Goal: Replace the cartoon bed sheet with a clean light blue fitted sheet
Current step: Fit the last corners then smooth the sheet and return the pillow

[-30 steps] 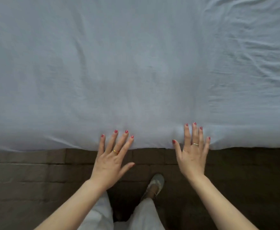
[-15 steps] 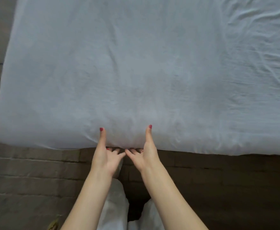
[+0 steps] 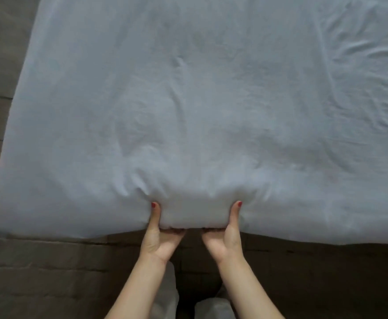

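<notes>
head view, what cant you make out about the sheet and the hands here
- Fingers of the left hand and right hand: tucked under the light blue sheet's near edge; only the thumbs show on top.
- Whether the hem is tucked under the mattress: hidden below the edge.
- Far and right sides of the bed: cut off by the frame.
- Cartoon sheet: not in view.

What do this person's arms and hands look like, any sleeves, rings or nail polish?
Both forearms are bare, with no sleeves in view. The left hand and right hand each show a thumbnail painted red. No ring or watch shows now; the other fingers are hidden under the sheet.
</notes>
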